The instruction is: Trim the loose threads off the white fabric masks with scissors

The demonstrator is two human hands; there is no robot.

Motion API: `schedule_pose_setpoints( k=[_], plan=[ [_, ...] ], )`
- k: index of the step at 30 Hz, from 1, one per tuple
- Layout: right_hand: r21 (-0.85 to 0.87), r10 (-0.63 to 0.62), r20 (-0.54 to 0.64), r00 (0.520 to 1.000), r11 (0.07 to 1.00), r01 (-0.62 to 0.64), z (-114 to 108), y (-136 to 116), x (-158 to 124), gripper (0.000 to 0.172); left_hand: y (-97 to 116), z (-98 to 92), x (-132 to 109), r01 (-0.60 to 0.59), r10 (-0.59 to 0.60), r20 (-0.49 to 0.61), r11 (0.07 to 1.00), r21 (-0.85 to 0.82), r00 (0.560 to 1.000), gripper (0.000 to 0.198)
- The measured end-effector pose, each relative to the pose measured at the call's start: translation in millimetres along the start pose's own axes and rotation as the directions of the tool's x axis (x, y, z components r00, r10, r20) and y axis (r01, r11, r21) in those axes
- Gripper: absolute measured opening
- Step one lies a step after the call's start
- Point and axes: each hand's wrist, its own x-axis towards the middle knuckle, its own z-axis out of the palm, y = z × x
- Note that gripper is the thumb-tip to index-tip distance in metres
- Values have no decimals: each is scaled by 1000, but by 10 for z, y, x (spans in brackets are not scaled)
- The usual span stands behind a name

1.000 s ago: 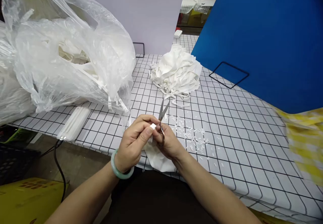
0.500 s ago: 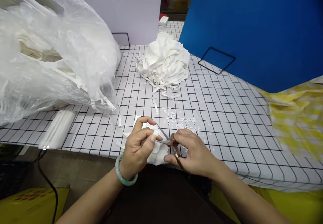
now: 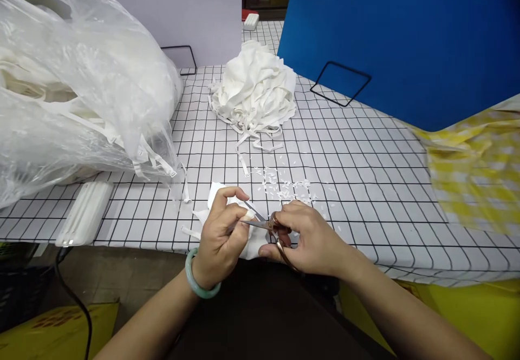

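Note:
My left hand [image 3: 226, 235], with a green bangle at the wrist, pinches an edge of a white fabric piece [image 3: 252, 243]. Most of that piece lies beneath my hands on the table, with a narrow strap sticking out at the left. In my right hand [image 3: 309, 235] is a pair of scissors [image 3: 260, 223] with copper-coloured handles. The blades stand apart and point left, right at the pinched fabric by my left fingertips. Just beyond my hands lie many tiny white clippings [image 3: 286, 187].
A heap of white strapped fabric pieces [image 3: 258, 86] sits farther back on the checked tablecloth [image 3: 337, 149]. At left are a large clear plastic bag [image 3: 122, 78] and a white power strip [image 3: 85, 214] with a cable. Blue [image 3: 385, 40] and pale panels [image 3: 195, 13] stand behind; yellow checked cloth [image 3: 475, 181] hangs right.
The scissors' blades have moved left, closer to my left fingertips and the pinched fabric. The whole view has shifted slightly; the heap and the bag rest as before.

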Motion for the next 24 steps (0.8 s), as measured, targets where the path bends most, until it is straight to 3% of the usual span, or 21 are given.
schedule_pose_setpoints(
  k=[24],
  plan=[
    [64,-11,-32,999,998,13,40,-9,-10,55,20,27,18,-89,88,49,996,22,995,20]
  ],
)
